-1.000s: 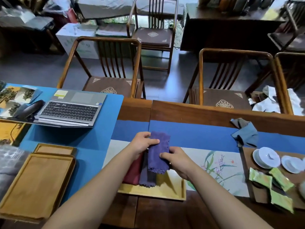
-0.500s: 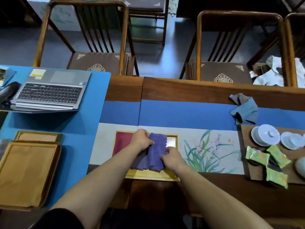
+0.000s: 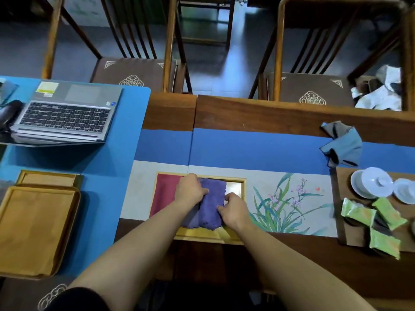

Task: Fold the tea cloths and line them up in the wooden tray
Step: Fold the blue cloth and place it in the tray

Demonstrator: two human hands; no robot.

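A light wooden tray (image 3: pixel 233 236) sits on the painted runner at the table's near edge. A folded red cloth (image 3: pixel 165 194) lies flat at its left end. Beside it a darker purple cloth peeks out under my left arm. A folded purple tea cloth (image 3: pixel 212 203) lies in the tray's middle. My left hand (image 3: pixel 190 190) grips its upper left edge, and my right hand (image 3: pixel 232 211) pinches its right edge. A crumpled blue-grey cloth (image 3: pixel 342 145) lies unfolded on the blue runner at the right.
An open laptop (image 3: pixel 65 115) stands at the back left on a blue mat. Two tan trays (image 3: pixel 33 230) lie at the near left. At the right are white tea cups (image 3: pixel 372 182) and green tea packets (image 3: pixel 372 221) on a brown mat. Chairs stand beyond the table.
The purple cloth has come down from above the tray to lie in it next to the other cloths. Both hands stayed on it. The camera tilted downward.
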